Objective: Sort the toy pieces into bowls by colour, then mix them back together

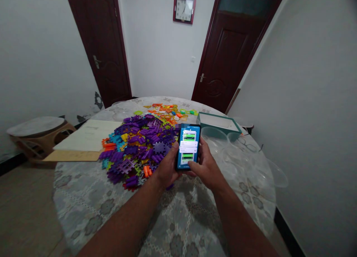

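A smartphone [188, 147] with a lit screen is held upright over the near middle of the table. My left hand [168, 167] wraps its left side and lower edge. On the other side my right hand [206, 166] grips the phone, its thumb resting on the lower part of the screen. Just left of the phone lies a big heap of plastic building pieces [145, 138], mostly purple, with orange, blue, yellow and green ones mixed in. The fingers behind the phone are largely hidden.
Clear plastic bowls [234, 156] and a pair of glasses [249, 145] lie at the right. Behind them stands a green open box [220, 123]. Flat boards [86, 138] overhang the left edge of the round table [103, 219]. A stool [39, 138] stands at the left.
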A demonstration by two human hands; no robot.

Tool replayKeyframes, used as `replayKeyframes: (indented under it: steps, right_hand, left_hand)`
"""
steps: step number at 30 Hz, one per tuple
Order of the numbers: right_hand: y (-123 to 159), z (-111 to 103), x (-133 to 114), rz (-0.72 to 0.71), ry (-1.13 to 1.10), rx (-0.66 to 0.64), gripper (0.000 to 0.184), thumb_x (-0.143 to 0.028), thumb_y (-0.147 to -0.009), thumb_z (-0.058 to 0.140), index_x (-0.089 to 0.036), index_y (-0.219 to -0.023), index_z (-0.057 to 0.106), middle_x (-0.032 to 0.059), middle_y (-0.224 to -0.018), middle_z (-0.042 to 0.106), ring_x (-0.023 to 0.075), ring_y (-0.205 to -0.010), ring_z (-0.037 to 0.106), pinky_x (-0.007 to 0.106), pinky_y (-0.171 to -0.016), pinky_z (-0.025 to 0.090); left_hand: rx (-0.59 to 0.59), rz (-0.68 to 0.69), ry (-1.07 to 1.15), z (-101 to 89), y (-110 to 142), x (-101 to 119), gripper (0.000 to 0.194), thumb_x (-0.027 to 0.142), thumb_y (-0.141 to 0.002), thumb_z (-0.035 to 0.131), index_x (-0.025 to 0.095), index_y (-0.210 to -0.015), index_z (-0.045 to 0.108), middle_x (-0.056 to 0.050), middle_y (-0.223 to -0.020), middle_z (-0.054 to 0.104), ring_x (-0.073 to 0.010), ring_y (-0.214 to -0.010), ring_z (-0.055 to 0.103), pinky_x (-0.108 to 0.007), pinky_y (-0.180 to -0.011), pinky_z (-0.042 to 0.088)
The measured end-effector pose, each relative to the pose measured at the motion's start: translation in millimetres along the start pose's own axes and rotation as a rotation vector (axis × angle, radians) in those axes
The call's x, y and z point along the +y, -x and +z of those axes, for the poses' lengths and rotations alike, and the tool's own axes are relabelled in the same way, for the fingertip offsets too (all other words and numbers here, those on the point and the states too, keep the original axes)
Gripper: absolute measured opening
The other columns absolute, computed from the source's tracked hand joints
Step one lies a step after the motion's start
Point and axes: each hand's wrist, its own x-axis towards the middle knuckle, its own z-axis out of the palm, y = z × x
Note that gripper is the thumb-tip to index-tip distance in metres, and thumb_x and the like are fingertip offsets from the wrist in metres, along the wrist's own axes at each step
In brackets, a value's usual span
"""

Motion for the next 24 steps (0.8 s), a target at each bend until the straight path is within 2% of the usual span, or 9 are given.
replayKeyframes:
  steps: [3, 5, 8, 9, 11, 14, 18, 21, 24]
  right_hand:
    - [-0.9, 0.6, -0.4, -0.022, 0.066, 0.032, 0.093, -0.014, -0.076, 0.069, -0.029, -0.162, 0.035, 0.0065, -0.142, 0.067, 0.0251, -0.117, 0.071, 0.039, -0.098, 0.060]
    - [-2.1, 0.9, -0.4, -0.006, 0.103, 0.084, 0.081, -0.017, -0.078, 0.071, -0.028, -0.154, 0.047, 0.0053, -0.136, 0.071, 0.0248, -0.113, 0.072, 0.038, -0.097, 0.060]
    - [-4.2, 1.2, 0.2, 0.041, 0.053, 0.178, 0.050, -0.038, -0.091, 0.070, -0.025, -0.139, 0.062, 0.0044, -0.119, 0.076, 0.0234, -0.100, 0.073, 0.036, -0.088, 0.060]
    - [-4.9, 1.2, 0.5, 0.053, 0.014, 0.216, 0.046, -0.048, -0.096, 0.065, -0.024, -0.135, 0.065, 0.0044, -0.113, 0.077, 0.0227, -0.094, 0.073, 0.035, -0.082, 0.060]
    - [-5.8, 1.2, 1.1, 0.061, -0.065, 0.284, 0.054, -0.063, -0.100, 0.054, -0.023, -0.133, 0.068, 0.0052, -0.102, 0.077, 0.0210, -0.083, 0.071, 0.031, -0.068, 0.057]
    - [-4.4, 1.4, 2.0, 0.010, -0.106, 0.351, 0.062, -0.069, -0.103, 0.045, -0.020, -0.135, 0.067, 0.0081, -0.100, 0.076, 0.0200, -0.077, 0.069, 0.030, -0.061, 0.052]
    - [2.7, 1.6, 3.1, -0.225, 0.094, 0.399, 0.050, -0.055, -0.109, 0.041, -0.022, -0.139, 0.064, 0.0113, -0.119, 0.074, 0.0241, -0.097, 0.071, 0.043, -0.083, 0.057]
    - [7.8, 1.5, 3.1, -0.484, 0.351, 0.394, 0.041, -0.043, -0.111, 0.040, -0.025, -0.140, 0.062, 0.0110, -0.132, 0.069, 0.0281, -0.118, 0.066, 0.052, -0.099, 0.053]
    - [10.4, 3.0, 2.1, -0.714, 0.524, 0.320, 0.037, -0.034, -0.109, 0.042, -0.025, -0.139, 0.062, 0.0110, -0.135, 0.067, 0.0315, -0.132, 0.059, 0.060, -0.111, 0.047]
  left_hand:
    - [0.046, 0.012, -0.007, -0.6, -1.5, -5.9, 0.058, 0.052, -0.106, 0.050, 0.016, -0.150, 0.061, -0.018, -0.126, 0.078, -0.0324, -0.108, 0.077, -0.046, -0.089, 0.065]
    - [0.053, 0.023, -0.002, -0.9, -1.8, -8.0, 0.057, 0.051, -0.106, 0.052, 0.016, -0.150, 0.061, -0.018, -0.124, 0.078, -0.0314, -0.106, 0.078, -0.044, -0.087, 0.065]
    - [0.021, 0.016, 0.007, 0.5, -0.2, -7.6, 0.059, 0.053, -0.106, 0.051, 0.017, -0.153, 0.058, -0.018, -0.125, 0.078, -0.0313, -0.105, 0.078, -0.043, -0.082, 0.067]
    - [0.003, 0.009, 0.004, 1.7, 0.9, -6.5, 0.061, 0.054, -0.106, 0.050, 0.017, -0.153, 0.057, -0.019, -0.126, 0.077, -0.0319, -0.105, 0.078, -0.044, -0.080, 0.067]
    - [-0.028, 0.002, -0.009, 4.8, 3.3, -3.5, 0.063, 0.056, -0.106, 0.047, 0.015, -0.154, 0.056, -0.021, -0.128, 0.076, -0.0337, -0.107, 0.077, -0.046, -0.077, 0.068]
    - [-0.055, 0.016, -0.021, 8.1, 5.8, 1.9, 0.068, 0.060, -0.105, 0.045, 0.014, -0.153, 0.056, -0.024, -0.129, 0.074, -0.0372, -0.109, 0.077, -0.047, -0.071, 0.068]
    - [-0.072, 0.048, 0.013, 6.1, 6.0, 9.0, 0.072, 0.065, -0.104, 0.041, 0.011, -0.151, 0.056, -0.026, -0.132, 0.072, -0.0409, -0.112, 0.075, -0.048, -0.065, 0.068]
    - [-0.070, 0.087, 0.047, 2.5, 5.7, 13.8, 0.072, 0.064, -0.105, 0.039, 0.010, -0.150, 0.057, -0.026, -0.130, 0.073, -0.0407, -0.113, 0.075, -0.049, -0.065, 0.068]
    - [-0.085, 0.134, 0.071, -0.2, 5.6, 17.9, 0.069, 0.062, -0.107, 0.037, 0.009, -0.144, 0.062, -0.025, -0.126, 0.075, -0.0385, -0.109, 0.076, -0.048, -0.066, 0.068]
